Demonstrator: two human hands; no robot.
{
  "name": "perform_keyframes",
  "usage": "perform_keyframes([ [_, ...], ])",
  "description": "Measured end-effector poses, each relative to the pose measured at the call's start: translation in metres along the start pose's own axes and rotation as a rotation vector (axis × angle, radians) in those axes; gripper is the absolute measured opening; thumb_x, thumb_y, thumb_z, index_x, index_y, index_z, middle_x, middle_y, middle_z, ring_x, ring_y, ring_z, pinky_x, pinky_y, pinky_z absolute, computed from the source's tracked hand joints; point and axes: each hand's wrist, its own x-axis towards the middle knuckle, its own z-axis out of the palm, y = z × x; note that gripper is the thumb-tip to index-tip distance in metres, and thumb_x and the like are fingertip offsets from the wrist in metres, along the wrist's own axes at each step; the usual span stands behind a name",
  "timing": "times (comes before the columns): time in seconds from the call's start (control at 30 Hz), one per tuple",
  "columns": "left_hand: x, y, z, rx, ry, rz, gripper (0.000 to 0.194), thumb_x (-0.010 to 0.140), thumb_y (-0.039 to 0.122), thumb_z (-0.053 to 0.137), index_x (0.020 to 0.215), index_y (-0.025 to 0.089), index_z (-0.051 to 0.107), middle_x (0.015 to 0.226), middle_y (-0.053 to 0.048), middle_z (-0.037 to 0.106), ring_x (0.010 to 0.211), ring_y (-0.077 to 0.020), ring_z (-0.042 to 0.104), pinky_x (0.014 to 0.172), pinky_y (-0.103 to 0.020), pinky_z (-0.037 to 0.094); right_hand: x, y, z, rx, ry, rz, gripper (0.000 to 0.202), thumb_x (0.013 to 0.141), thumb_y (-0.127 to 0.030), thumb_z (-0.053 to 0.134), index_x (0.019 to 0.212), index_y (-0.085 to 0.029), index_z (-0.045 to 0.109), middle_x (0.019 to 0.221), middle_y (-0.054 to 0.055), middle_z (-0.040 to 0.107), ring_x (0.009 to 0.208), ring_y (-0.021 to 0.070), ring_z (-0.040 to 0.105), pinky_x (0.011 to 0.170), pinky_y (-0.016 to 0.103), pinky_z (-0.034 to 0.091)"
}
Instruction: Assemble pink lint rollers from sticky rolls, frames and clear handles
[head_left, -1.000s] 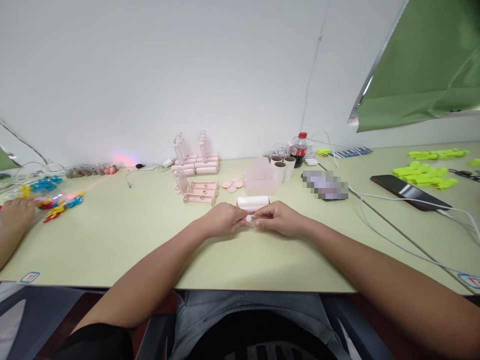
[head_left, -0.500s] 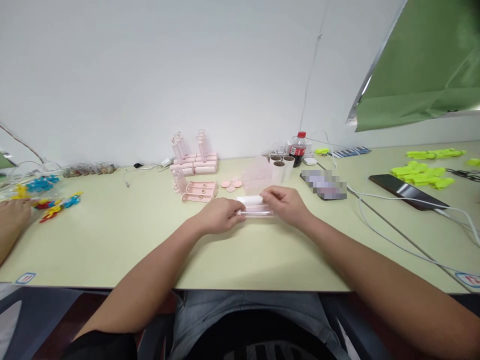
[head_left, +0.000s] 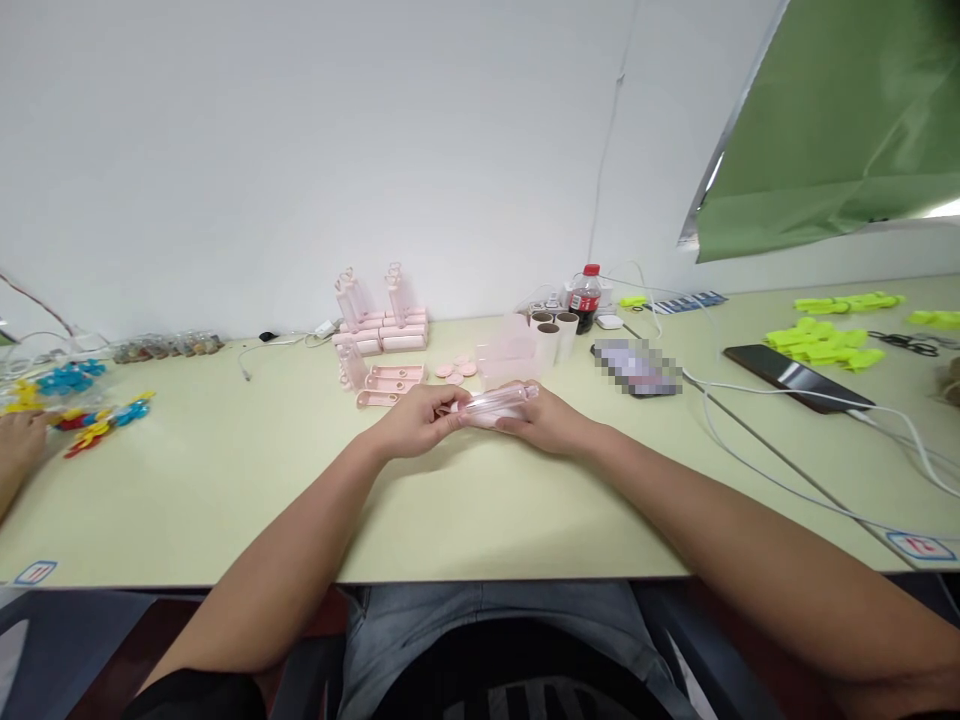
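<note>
My left hand (head_left: 416, 420) is closed, thumb and fingers pinching the left end of a lint roller (head_left: 495, 402), with clear plastic on top and a white roll beneath. My right hand (head_left: 551, 418) wraps the other end, its fingers behind and its thumb along the lower side. The lint roller is held a little tilted, right end higher, and the fingers hide both ends. Just beyond are pink round caps (head_left: 455, 368), a translucent pink plastic piece (head_left: 510, 352) and white rolls with brown cardboard cores (head_left: 546, 340). Open pink case halves (head_left: 390, 385) lie to the left.
Pink cases (head_left: 382, 333) with upright clear pink parts (head_left: 397, 295) stand by the wall. To the right are a cola bottle (head_left: 585, 298), a phone (head_left: 636, 366), a black phone (head_left: 796, 378) and white cables. Another person's hand (head_left: 22, 440) rests by colourful plastic pieces (head_left: 94, 430) at left.
The lint roller has been tilted, with its clear part turned up over the white roll. My right hand has moved from above the roll to around its right end.
</note>
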Motion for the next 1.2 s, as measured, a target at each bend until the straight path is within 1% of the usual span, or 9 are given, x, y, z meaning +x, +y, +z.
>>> perform_keyframes([
  [0.1,0.0,0.0,0.0,-0.012,0.019,0.014,0.032,0.091,0.046,0.053,0.098,0.017,0.064,0.079,-0.001,0.061,0.066,-0.0112,0.05,0.061,-0.023,0.04,-0.005,-0.004,-0.006,0.023,-0.069,0.089,0.045,0.078,-0.027,0.068,0.122,-0.025,0.064,0.111,0.008,0.071,0.096,0.0268,0.065,0.081,0.036,0.051],
  [0.2,-0.001,-0.001,0.0,0.011,0.058,0.024,0.031,0.089,0.045,0.057,0.099,0.017,0.065,0.083,-0.002,0.062,0.069,-0.0116,0.051,0.062,-0.023,0.041,-0.008,-0.008,-0.01,0.096,-0.108,0.254,0.047,0.072,-0.024,0.07,0.119,-0.023,0.065,0.106,0.007,0.072,0.089,0.0253,0.067,0.072,0.032,0.051],
  [0.27,-0.001,-0.003,0.0,0.03,0.094,0.029,0.032,0.088,0.045,0.057,0.1,0.017,0.065,0.083,-0.002,0.063,0.068,-0.0117,0.051,0.061,-0.023,0.042,-0.008,-0.009,-0.013,0.231,-0.026,0.363,0.05,0.072,-0.025,0.07,0.121,-0.023,0.062,0.105,0.007,0.072,0.082,0.0234,0.066,0.064,0.03,0.05],
  [0.37,0.0,-0.006,0.001,0.036,0.191,0.039,0.034,0.087,0.046,0.059,0.101,0.016,0.063,0.084,-0.004,0.063,0.068,-0.0124,0.052,0.061,-0.024,0.042,-0.007,-0.01,-0.019,0.56,0.184,0.446,0.055,0.075,-0.034,0.068,0.126,-0.022,0.055,0.106,0.008,0.069,0.074,0.0196,0.064,0.055,0.028,0.048],
  [0.47,0.0,-0.007,0.002,0.033,0.277,0.057,0.033,0.086,0.046,0.06,0.1,0.017,0.063,0.083,-0.003,0.063,0.068,-0.0124,0.051,0.061,-0.025,0.042,-0.006,-0.013,-0.026,0.87,0.29,0.398,0.055,0.077,-0.039,0.064,0.128,-0.026,0.048,0.099,0.004,0.065,0.065,0.0162,0.059,0.052,0.03,0.049],
  [0.6,-0.001,-0.008,0.002,0.033,0.283,0.075,0.031,0.088,0.045,0.058,0.097,0.017,0.062,0.082,-0.003,0.063,0.065,-0.0114,0.049,0.06,-0.025,0.041,-0.007,-0.021,-0.03,1.053,0.337,0.311,0.046,0.078,-0.041,0.063,0.12,-0.029,0.047,0.094,0.001,0.06,0.06,0.0147,0.054,0.051,0.032,0.049],
  [0.73,-0.001,-0.01,0.003,0.047,0.266,0.063,0.032,0.088,0.047,0.057,0.098,0.016,0.063,0.083,-0.003,0.064,0.067,-0.0118,0.051,0.061,-0.024,0.042,-0.008,-0.023,-0.028,1.106,0.357,0.267,0.044,0.08,-0.04,0.063,0.119,-0.03,0.047,0.096,0.001,0.059,0.061,0.0143,0.054,0.052,0.031,0.048],
  [0.97,-0.001,-0.009,0.002,0.044,0.252,0.036,0.032,0.089,0.046,0.056,0.097,0.016,0.063,0.083,-0.003,0.063,0.066,-0.0118,0.051,0.06,-0.024,0.042,-0.009,-0.022,-0.027,1.117,0.372,0.253,0.042,0.08,-0.04,0.064,0.118,-0.03,0.049,0.095,0.001,0.06,0.062,0.0146,0.055,0.052,0.031,0.049],
  [1.2,-0.001,-0.007,0.001,-0.052,0.144,0.044,0.033,0.094,0.046,0.048,0.09,0.016,0.062,0.073,-0.001,0.058,0.064,-0.0111,0.051,0.059,-0.023,0.041,-0.009,-0.025,-0.026,1.15,0.406,0.23,0.046,0.078,-0.038,0.069,0.119,-0.03,0.05,0.091,0.001,0.061,0.062,0.0147,0.054,0.052,0.031,0.05],
])
